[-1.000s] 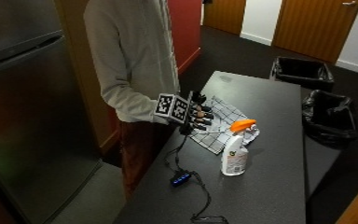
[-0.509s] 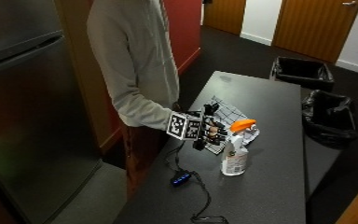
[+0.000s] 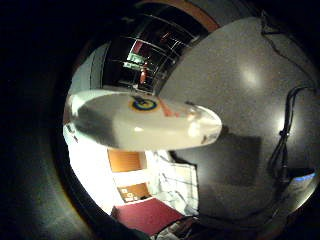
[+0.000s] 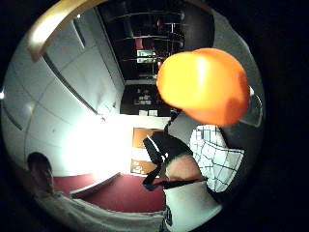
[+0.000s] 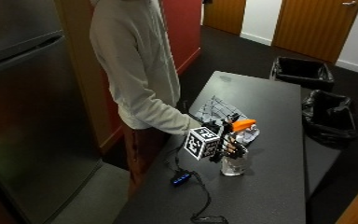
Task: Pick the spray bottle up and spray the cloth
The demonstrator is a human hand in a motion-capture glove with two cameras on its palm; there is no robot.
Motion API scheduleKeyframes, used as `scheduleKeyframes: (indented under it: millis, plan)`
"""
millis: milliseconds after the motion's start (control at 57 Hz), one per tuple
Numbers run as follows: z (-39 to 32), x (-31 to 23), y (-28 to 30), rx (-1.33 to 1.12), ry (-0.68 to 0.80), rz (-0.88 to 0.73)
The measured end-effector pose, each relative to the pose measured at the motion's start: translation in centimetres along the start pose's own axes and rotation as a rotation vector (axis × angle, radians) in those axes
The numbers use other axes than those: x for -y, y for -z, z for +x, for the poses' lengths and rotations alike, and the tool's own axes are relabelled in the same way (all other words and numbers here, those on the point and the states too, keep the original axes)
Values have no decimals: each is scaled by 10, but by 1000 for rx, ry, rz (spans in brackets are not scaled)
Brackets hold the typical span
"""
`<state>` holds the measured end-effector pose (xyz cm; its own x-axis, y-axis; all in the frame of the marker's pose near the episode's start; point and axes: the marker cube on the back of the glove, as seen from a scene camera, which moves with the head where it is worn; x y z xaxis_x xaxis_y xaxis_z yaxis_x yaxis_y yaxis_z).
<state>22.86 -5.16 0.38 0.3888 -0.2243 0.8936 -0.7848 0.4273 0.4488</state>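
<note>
Outside view: high, oblique, looking down along the dark table [image 5: 272, 186] from its near end. Both palm views sit close against the spray bottle [image 5: 235, 161]; the thumb-side one faces its orange head and, like the outside view, takes in the checked cloth [image 4: 215, 154].

gloved hand [image 5: 230, 145] — round spray bottle [image 5: 235, 161]

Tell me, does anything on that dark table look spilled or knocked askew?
Nothing stands out. The clear spray bottle with the orange trigger stands upright in the gloved right hand, and the white checked cloth lies dry behind it.
</note>
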Motion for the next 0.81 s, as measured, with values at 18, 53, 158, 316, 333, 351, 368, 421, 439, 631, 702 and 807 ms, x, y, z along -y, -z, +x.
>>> scheduleKeyframes:
  millis: [18,53,158,316,333,351,368,421,439,631,702,807]
  plan:
    - [1,2,-2,4,-7,-2]
    - [1,5,-5,11,-16,-5]
    - [1,10,-16,22,-27,-23]
    - [-2,19,-21,16,-24,-11]
    - [-2,20,-21,14,-23,-9]
    - [-2,21,-21,13,-23,-8]
    - [-1,21,-22,10,-22,-9]
    - [0,23,-24,1,-19,-15]
    - [-1,24,-24,-1,-17,-18]
    - [-6,35,-32,-5,-19,-65]
    - [-9,40,-38,-17,-13,-82]
    - [-13,46,-50,-53,-8,-142]
